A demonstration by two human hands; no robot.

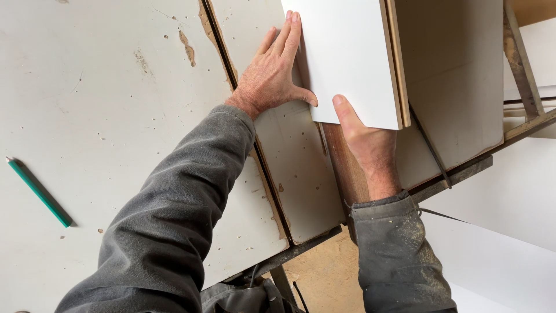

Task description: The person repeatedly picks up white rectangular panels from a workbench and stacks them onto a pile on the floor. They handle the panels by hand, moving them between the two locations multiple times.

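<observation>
On the scuffed, paint-chipped white bench top [116,87] we work a smooth white laminated board [347,58], flat and square-cornered, its pale raw wood edge [397,64] showing along one side. It lies near the far right end of the bench, over a narrow panel [301,174] with chipped brown edges. Our left hand [272,72] lies flat and open, palm down, fingers together along the board's left edge, thumb spread against its near corner. Our right hand [368,145] grips the board's near edge, thumb on top and fingers hidden beneath. Both sleeves are grey and coarse, the right one [399,255] dusted with sawdust. A green pencil [39,192] lies well apart to the left. Beyond the board stands a plain beige panel [457,87] against a rusty metal frame [524,69]
</observation>
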